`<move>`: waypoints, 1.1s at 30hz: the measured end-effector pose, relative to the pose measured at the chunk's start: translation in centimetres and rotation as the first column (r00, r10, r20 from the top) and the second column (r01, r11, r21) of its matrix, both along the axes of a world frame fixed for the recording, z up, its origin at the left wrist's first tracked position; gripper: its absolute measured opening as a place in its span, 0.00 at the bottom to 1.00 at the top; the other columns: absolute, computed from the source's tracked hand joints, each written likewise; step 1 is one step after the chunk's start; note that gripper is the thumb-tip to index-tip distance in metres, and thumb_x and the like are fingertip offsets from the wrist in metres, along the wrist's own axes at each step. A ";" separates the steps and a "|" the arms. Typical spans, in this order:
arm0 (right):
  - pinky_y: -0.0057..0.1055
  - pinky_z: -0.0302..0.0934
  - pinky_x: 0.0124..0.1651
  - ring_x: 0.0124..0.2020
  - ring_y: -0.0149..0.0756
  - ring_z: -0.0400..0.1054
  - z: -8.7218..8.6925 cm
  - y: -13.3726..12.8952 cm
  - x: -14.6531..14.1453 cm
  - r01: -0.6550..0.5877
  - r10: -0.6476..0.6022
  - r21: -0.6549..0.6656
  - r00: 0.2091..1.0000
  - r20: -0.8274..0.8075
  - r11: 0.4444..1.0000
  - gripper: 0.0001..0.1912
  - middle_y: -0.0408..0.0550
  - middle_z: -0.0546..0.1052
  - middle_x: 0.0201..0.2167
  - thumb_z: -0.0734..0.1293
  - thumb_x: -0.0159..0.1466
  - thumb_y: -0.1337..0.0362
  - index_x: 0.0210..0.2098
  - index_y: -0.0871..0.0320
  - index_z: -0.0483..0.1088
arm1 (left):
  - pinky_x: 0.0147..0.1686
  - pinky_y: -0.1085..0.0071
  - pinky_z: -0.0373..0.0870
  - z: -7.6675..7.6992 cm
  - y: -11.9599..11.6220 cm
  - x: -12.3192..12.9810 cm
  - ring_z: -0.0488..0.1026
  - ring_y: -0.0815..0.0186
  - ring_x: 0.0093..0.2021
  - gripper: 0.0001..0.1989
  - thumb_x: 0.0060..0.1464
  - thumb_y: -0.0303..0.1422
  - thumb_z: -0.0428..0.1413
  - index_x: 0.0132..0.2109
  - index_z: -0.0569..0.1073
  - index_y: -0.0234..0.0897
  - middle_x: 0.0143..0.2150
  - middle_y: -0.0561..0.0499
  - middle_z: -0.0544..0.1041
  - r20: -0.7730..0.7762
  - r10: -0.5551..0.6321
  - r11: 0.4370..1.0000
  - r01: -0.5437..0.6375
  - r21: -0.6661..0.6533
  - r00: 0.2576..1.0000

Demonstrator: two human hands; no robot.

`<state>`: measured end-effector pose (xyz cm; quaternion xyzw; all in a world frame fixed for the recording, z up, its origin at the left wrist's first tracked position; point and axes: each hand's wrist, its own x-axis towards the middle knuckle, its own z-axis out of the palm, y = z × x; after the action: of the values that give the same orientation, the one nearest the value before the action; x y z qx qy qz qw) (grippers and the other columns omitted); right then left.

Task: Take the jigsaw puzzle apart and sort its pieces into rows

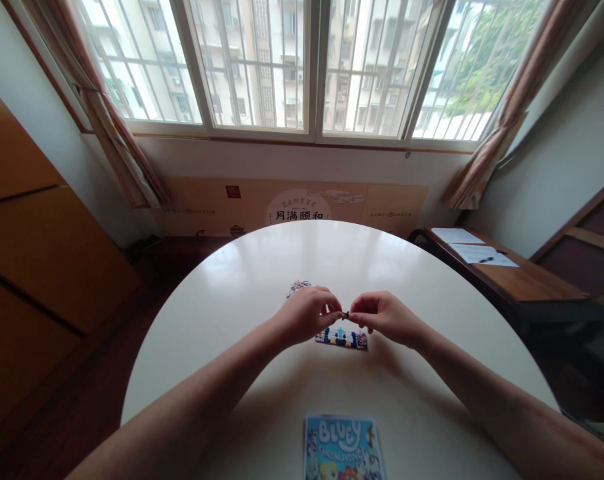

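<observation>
Over the middle of a round white table, my left hand (309,312) and my right hand (388,319) meet fingertip to fingertip. Between them is a small dark puzzle piece (345,315), pinched from both sides; whether it is one piece or two I cannot tell. Just below lies a joined strip of puzzle (342,339) in white, dark blue and light blue, its upper edge partly behind my fingers. Beyond my left hand is a heap of loose puzzle pieces (299,287), partly hidden by that hand.
A blue "Bluey" picture sheet (343,448) lies at the near side of the white table (202,333). To the right, a wooden side table (542,270) bears papers (482,254) and a dark pen-like thing. Barred windows and a printed cardboard panel (397,193) stand behind.
</observation>
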<state>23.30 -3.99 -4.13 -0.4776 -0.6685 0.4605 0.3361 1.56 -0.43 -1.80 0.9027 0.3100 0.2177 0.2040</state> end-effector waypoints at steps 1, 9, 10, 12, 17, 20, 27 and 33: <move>0.32 0.66 0.30 0.25 0.33 0.70 -0.1 0.0 0.0 0.000 0.000 0.002 1.000 -0.019 1.000 0.17 0.45 0.76 0.25 0.73 0.57 0.51 0.32 0.61 0.76 | 0.34 0.71 0.69 0.1 0.0 0.0 0.74 0.66 0.31 0.06 0.55 0.30 0.58 0.35 0.80 0.38 0.34 0.49 0.79 -0.002 0.005 1.000 -0.005 -0.007 1.000; 0.35 0.70 0.35 0.29 0.35 0.72 -0.1 -0.1 -0.1 -0.022 0.030 0.085 0.996 -0.086 0.996 0.13 0.46 0.78 0.27 0.73 0.58 0.56 0.36 0.60 0.76 | 0.32 0.72 0.68 0.3 0.1 0.1 0.73 0.67 0.30 0.04 0.51 0.28 0.58 0.31 0.78 0.35 0.30 0.51 0.77 0.068 0.047 0.994 -0.040 -0.098 0.997; 0.36 0.71 0.36 0.30 0.36 0.73 -0.2 -0.2 -0.2 -0.016 0.026 0.107 0.995 -0.096 0.994 0.13 0.47 0.78 0.29 0.73 0.58 0.58 0.38 0.60 0.75 | 0.32 0.72 0.68 0.4 0.1 0.1 0.73 0.67 0.30 0.05 0.51 0.29 0.57 0.31 0.78 0.35 0.29 0.51 0.77 0.077 0.058 0.992 -0.048 -0.121 0.995; 0.38 0.72 0.40 0.34 0.38 0.75 -0.2 -0.3 -0.3 0.010 0.008 0.170 0.994 -0.107 0.985 0.14 0.48 0.79 0.32 0.73 0.58 0.60 0.42 0.59 0.74 | 0.30 0.72 0.68 0.5 0.2 0.1 0.73 0.66 0.30 0.06 0.51 0.30 0.57 0.31 0.78 0.35 0.29 0.50 0.78 0.098 0.085 0.983 -0.067 -0.171 0.992; 0.40 0.73 0.45 0.38 0.40 0.76 -0.3 -0.5 -0.5 0.063 -0.059 0.355 0.998 -0.023 0.933 0.11 0.49 0.80 0.35 0.71 0.60 0.62 0.42 0.57 0.75 | 0.29 0.73 0.68 0.8 0.4 0.0 0.73 0.66 0.29 0.07 0.50 0.31 0.57 0.31 0.78 0.34 0.28 0.50 0.79 0.129 0.141 0.954 -0.100 -0.283 0.982; 0.39 0.74 0.43 0.37 0.40 0.76 -0.2 -0.6 -0.5 0.059 -0.066 0.395 0.998 0.004 0.917 0.10 0.49 0.80 0.35 0.71 0.61 0.62 0.41 0.57 0.75 | 0.29 0.72 0.67 0.8 0.5 0.0 0.73 0.66 0.29 0.07 0.50 0.32 0.57 0.31 0.78 0.34 0.28 0.49 0.79 0.132 0.148 0.944 -0.100 -0.315 0.980; 0.34 0.75 0.37 0.33 0.37 0.76 -0.2 -0.8 -0.6 0.078 -0.101 0.533 0.995 0.014 0.843 0.07 0.48 0.80 0.34 0.70 0.61 0.65 0.40 0.57 0.76 | 0.29 0.72 0.67 0.5 0.6 0.1 0.73 0.65 0.30 0.09 0.50 0.35 0.56 0.31 0.78 0.34 0.28 0.49 0.78 0.133 0.180 0.910 -0.114 -0.399 0.975; 0.34 0.75 0.36 0.36 0.37 0.76 -0.1 -0.6 -0.3 0.109 -0.140 0.569 0.990 0.010 0.815 0.08 0.49 0.81 0.38 0.68 0.63 0.66 0.43 0.56 0.76 | 0.29 0.71 0.66 0.9 1.7 -1.0 0.74 0.64 0.30 0.11 0.52 0.37 0.56 0.34 0.78 0.34 0.29 0.49 0.79 0.092 0.284 0.892 -0.228 -0.391 0.954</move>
<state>23.04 -4.64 -4.20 -0.4104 -0.7508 0.2056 0.4750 0.57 1.31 -0.91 0.7795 0.4466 0.2449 0.3647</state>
